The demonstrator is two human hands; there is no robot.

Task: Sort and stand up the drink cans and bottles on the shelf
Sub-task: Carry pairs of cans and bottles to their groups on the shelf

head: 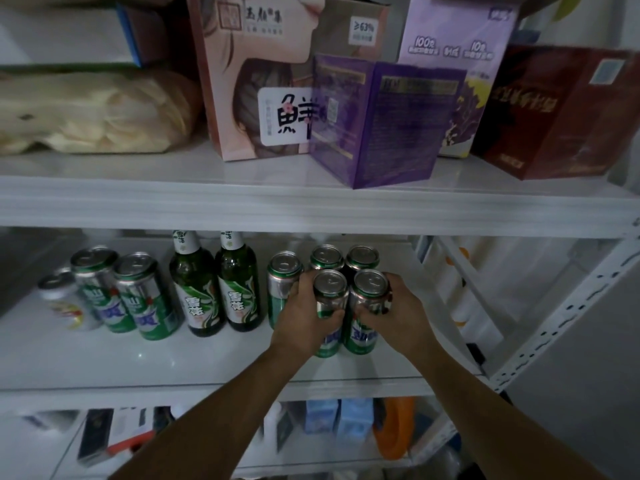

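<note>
On the middle shelf stand several green and silver cans and two green glass bottles. My left hand is wrapped around an upright green can at the front of a group on the right. Beside it my right hand grips another upright green can. Two more cans stand behind these, and one can stands to their left. Two upright green cans stand further left, with a white and silver can at the far left.
The upper shelf carries a pink box, a purple box, a lilac box, a dark red box and a pale bag. A white perforated upright frames the right side. Boxes and an orange item lie on the lowest shelf.
</note>
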